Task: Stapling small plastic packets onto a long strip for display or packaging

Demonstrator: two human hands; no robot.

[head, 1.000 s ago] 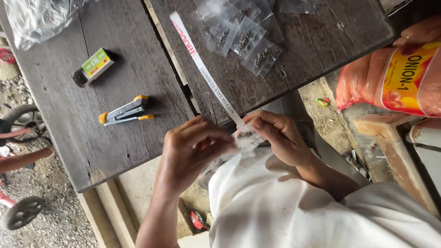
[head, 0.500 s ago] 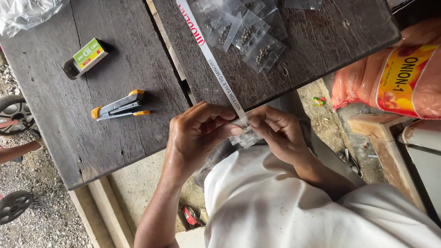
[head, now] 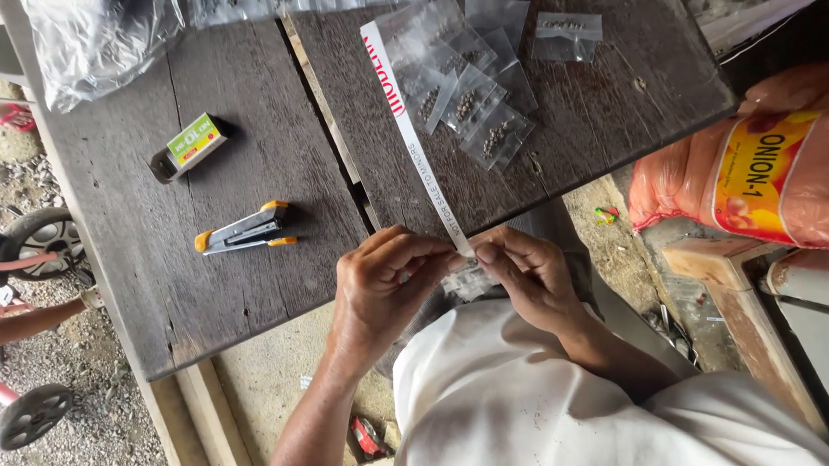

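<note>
At table edge, left hand (head: 384, 281) and right hand (head: 526, 273) still pinch the white strip (head: 413, 149) end (barely shifted), small bag (head: 473, 282) underneath; stapler (head: 244, 231) untouched.

I am pinching a white paper strip (head: 410, 140) printed in red and grey lettering over the weathered grey-brown wooden table (head: 248, 268), my sleeves showing off-white. To the left a silver stapler (head: 244, 233) with orange-yellow ends is lying near a black box with a green and yellow label (head: 187, 145). At the far right an orange mesh sack (head: 673, 180) is carrying a yellow and red label.
</note>
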